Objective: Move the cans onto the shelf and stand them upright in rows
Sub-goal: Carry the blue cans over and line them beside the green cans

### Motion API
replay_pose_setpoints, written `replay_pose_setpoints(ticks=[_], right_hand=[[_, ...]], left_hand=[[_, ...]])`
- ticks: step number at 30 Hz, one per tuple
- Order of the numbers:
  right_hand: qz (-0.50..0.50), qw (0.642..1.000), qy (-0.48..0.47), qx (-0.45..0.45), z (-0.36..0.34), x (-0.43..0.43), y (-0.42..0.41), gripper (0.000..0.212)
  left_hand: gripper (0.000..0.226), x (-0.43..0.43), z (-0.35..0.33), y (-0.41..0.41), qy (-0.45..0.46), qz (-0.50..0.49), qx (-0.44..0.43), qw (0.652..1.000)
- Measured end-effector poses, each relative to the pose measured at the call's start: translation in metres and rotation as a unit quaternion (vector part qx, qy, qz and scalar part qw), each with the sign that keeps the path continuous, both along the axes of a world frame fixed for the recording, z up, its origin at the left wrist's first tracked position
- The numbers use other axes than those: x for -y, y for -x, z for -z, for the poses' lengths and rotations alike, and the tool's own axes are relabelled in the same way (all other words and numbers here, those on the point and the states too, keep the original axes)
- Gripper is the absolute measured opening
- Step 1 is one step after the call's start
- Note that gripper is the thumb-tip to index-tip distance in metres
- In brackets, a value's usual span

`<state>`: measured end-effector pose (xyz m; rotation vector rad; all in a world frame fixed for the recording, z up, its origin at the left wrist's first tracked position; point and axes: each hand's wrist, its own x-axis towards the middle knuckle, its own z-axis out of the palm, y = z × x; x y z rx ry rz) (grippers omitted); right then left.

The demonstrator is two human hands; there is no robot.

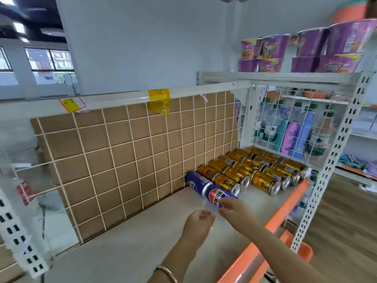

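Two blue cola cans stand one behind the other on the pale shelf board (130,237), next to rows of several gold cans (253,170). The rear blue can (196,181) stands against the wire grid back. My right hand (234,209) holds the front blue can (219,196) from its near side, fingers around its top end. My left hand (199,221) hovers just left of it with loosely curled fingers and holds nothing. A thin bracelet sits on my left wrist.
A wire grid with brown cardboard (132,160) backs the shelf. An orange rail (271,227) edges its front. A white slotted post (330,160) stands at the right. Purple noodle bowls (306,52) sit on the upper shelf, and bottles (293,131) show behind a wire mesh.
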<state>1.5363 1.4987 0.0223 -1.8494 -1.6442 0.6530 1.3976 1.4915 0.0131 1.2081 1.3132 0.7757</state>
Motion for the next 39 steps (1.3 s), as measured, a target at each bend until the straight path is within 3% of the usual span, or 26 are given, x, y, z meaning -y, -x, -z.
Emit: replay_pose_setpoints(ticks=[5, 8, 10, 13, 18, 25, 30, 35, 39], right_hand=[[0.025, 0.989, 0.022, 0.144, 0.008, -0.043, -0.02, 0.04], [0.018, 0.974, 0.075, 0.213, 0.022, -0.072, -0.03, 0.056], [0.012, 0.967, 0.108, 0.23, 0.027, -0.088, -0.033, 0.061], [-0.005, 0.968, 0.135, 0.211, 0.03, -0.101, -0.039, 0.065], [-0.088, 0.982, 0.164, 0.025, 0.027, -0.106, -0.055, 0.059], [-0.153, 0.97, 0.185, -0.044, 0.019, -0.106, -0.058, 0.032], [-0.222, 0.96, 0.171, -0.005, 0.017, -0.105, -0.048, 0.028], [-0.268, 0.941, 0.205, 0.031, 0.008, -0.114, -0.038, 0.034], [-0.157, 0.982, 0.091, 0.045, 0.005, -0.139, -0.025, 0.02]], left_hand=[[0.013, -0.041, 0.004, -0.021, 0.149, -0.09, 0.061, 0.983], [0.019, -0.057, 0.011, -0.033, 0.179, -0.107, 0.099, 0.973], [0.007, -0.067, 0.016, -0.038, 0.189, -0.118, 0.131, 0.966], [0.012, -0.078, 0.02, -0.045, 0.207, -0.135, 0.169, 0.954], [0.02, -0.085, 0.032, -0.054, 0.198, -0.196, 0.171, 0.945], [0.036, -0.085, 0.031, -0.04, 0.231, -0.154, 0.234, 0.932], [0.059, -0.081, 0.03, -0.024, 0.233, -0.144, 0.241, 0.931], [0.059, -0.078, 0.033, -0.005, 0.203, -0.186, 0.233, 0.933], [0.069, -0.077, 0.032, 0.007, 0.171, -0.203, 0.162, 0.95]])
